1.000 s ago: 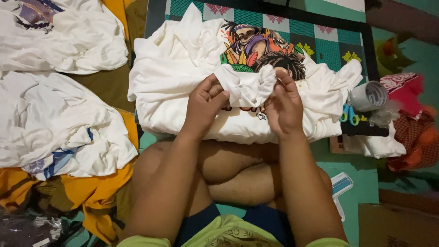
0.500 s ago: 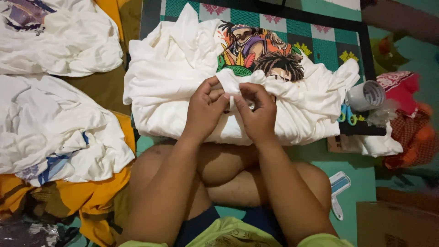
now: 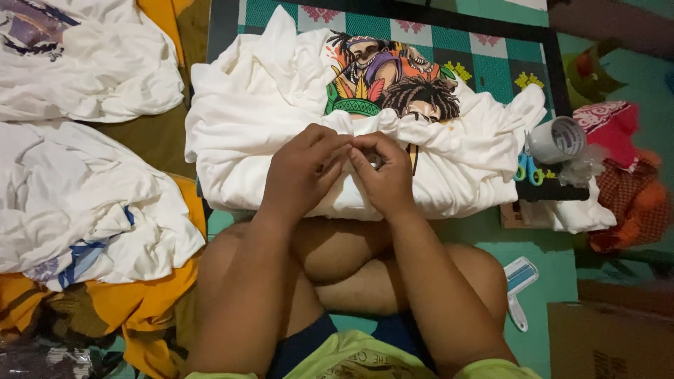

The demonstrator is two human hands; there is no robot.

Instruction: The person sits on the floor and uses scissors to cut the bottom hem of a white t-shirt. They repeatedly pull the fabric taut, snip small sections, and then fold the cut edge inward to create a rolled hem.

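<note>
We see the white printed shirt (image 3: 281, 112) spread on the green patterned mat (image 3: 491, 49), close before crossed legs, so both hands reach it. The left hand (image 3: 298, 172) and right hand (image 3: 385, 175) meet at its near edge, fingers narrowed, pinching a small item we cannot identify. Scissors (image 3: 526, 168) lie just right.

the right hand (image 3: 382, 175) has slid in from the right, and the left hand (image 3: 302, 172) has closed toward it; their fingertips now meet over the middle of the white printed shirt (image 3: 267, 105), the bunched fold between them drawn flat
</note>
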